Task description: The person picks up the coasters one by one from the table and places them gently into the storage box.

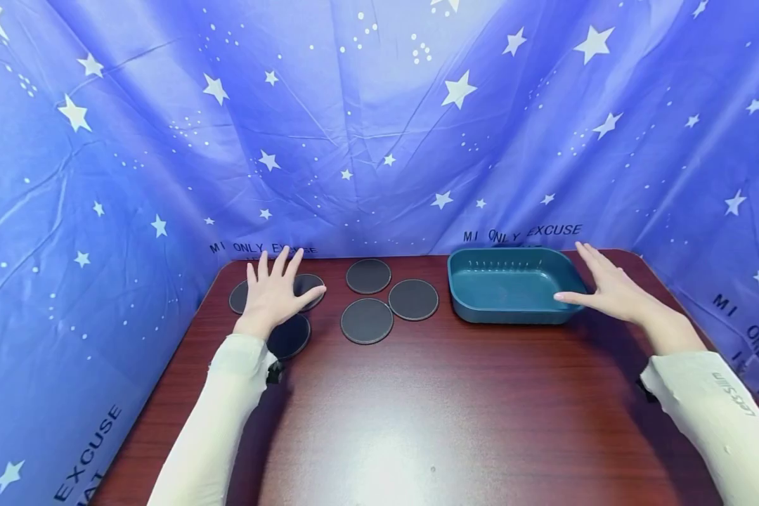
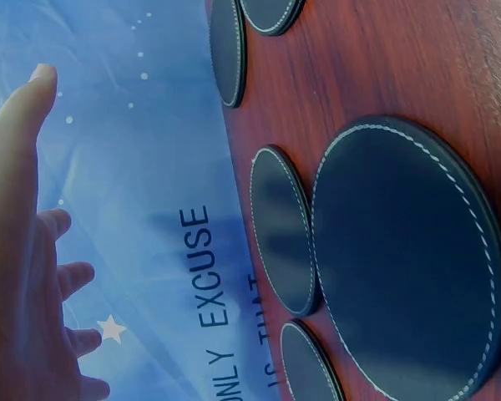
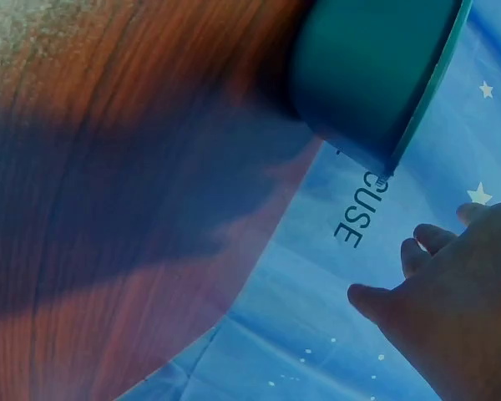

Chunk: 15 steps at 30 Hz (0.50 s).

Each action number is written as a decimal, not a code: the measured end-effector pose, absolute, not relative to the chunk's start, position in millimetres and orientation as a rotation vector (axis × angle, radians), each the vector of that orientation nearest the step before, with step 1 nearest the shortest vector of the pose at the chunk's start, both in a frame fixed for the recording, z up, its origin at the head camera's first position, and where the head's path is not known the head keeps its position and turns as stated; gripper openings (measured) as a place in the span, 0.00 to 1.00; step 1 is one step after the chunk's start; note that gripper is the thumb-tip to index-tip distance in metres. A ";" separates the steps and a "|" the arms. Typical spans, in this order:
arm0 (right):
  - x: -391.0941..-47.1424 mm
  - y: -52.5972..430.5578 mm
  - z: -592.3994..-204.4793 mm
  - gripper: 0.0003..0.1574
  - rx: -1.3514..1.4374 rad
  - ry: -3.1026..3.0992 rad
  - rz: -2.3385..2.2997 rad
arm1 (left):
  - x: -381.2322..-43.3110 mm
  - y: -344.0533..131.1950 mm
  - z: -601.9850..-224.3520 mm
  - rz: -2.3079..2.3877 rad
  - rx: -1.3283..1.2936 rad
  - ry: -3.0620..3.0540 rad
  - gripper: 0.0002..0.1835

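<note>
Head view: left hand [image 1: 270, 299] hovering wide over black discs [image 1: 293, 339] left of teal bin [image 1: 509, 316]; right hand [image 1: 615, 292] hovering wide near bin's right end.

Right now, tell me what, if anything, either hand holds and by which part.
Nothing is held: left hand spread above black discs, right hand open near the teal tray.

round coasters [image 1: 367, 321]: black, pale stitched edges | basin [image 1: 509, 315]: teal | table [image 1: 468, 393]: red-brown woodgrain | curtain [image 1: 316, 197]: blue, white stars, black lettering | sleeves [image 1: 211, 414]: off-white
</note>
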State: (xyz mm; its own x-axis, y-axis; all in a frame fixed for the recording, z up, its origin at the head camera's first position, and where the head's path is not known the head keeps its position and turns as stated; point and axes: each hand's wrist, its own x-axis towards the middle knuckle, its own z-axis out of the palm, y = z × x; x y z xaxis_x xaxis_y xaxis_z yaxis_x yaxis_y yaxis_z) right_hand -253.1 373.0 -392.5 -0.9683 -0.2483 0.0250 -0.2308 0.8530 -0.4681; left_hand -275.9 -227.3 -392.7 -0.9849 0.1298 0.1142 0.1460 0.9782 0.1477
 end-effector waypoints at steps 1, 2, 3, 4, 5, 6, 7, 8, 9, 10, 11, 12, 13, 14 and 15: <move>-253.1 374.0 -393.4 0.73 -0.383 2.978 -0.763 | -275.5 -228.8 -393.4 -0.240 -0.211 -3.023 0.54; -253.3 375.1 -394.7 0.73 -0.386 2.967 -0.773 | -275.2 -230.2 -394.3 -0.243 -0.210 -3.026 0.54; -253.4 376.2 -396.0 0.73 -0.380 2.955 -0.787 | -274.7 -231.7 -395.1 -0.245 -0.210 -3.026 0.54; -253.2 377.2 -397.3 0.74 -0.374 2.944 -0.800 | -274.0 -233.1 -395.8 -0.242 -0.211 -3.026 0.54; -253.1 378.2 -398.7 0.74 -0.365 2.933 -0.813 | -273.2 -234.4 -396.1 -0.242 -0.212 -3.027 0.54; -252.8 379.1 -400.0 0.75 -0.357 2.927 -0.824 | -272.6 -235.7 -396.6 -0.243 -0.214 -3.027 0.54; -252.8 379.8 -401.4 0.75 -0.361 2.926 -0.835 | -271.9 -236.9 -397.0 -0.243 -0.216 -3.026 0.54; -252.6 380.2 -402.8 0.75 -0.367 2.924 -0.845 | -271.2 -238.1 -397.1 -0.242 -0.217 -3.025 0.54; -252.4 380.4 -403.9 0.76 -0.368 2.922 -0.859 | -270.5 -239.4 -396.8 -0.245 -0.217 -3.025 0.54; -252.2 380.7 -405.0 0.76 -0.374 2.921 -0.870 | -269.7 -240.7 -396.3 -0.243 -0.218 -3.025 0.54; -252.2 381.0 -406.0 0.76 -0.381 2.920 -0.883 | -269.1 -242.1 -395.8 -0.245 -0.218 -3.025 0.53; -252.1 381.2 -406.9 0.76 -0.386 2.917 -0.891 | -268.4 -243.5 -395.3 -0.248 -0.219 -3.022 0.53; -252.0 381.5 -407.9 0.77 -0.391 2.914 -0.900 | -267.8 -244.9 -394.9 -0.244 -0.219 -3.019 0.53; -252.1 382.0 -408.8 0.77 -0.390 2.910 -0.908 | -267.2 -246.4 -394.5 -0.241 -0.219 -3.018 0.53; -252.2 382.5 -409.7 0.77 -0.385 2.907 -0.911 | -266.5 -247.8 -394.2 -0.238 -0.220 -3.016 0.52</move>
State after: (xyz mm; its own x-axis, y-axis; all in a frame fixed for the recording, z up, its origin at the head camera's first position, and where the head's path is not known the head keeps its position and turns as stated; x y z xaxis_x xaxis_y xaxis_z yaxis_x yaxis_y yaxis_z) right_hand -252.2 382.5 -409.7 -0.9660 -0.2584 0.0072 -0.2164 0.7929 -0.5697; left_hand -266.5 -247.8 -394.2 -0.9836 0.1353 0.1190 0.1523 0.9772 0.1479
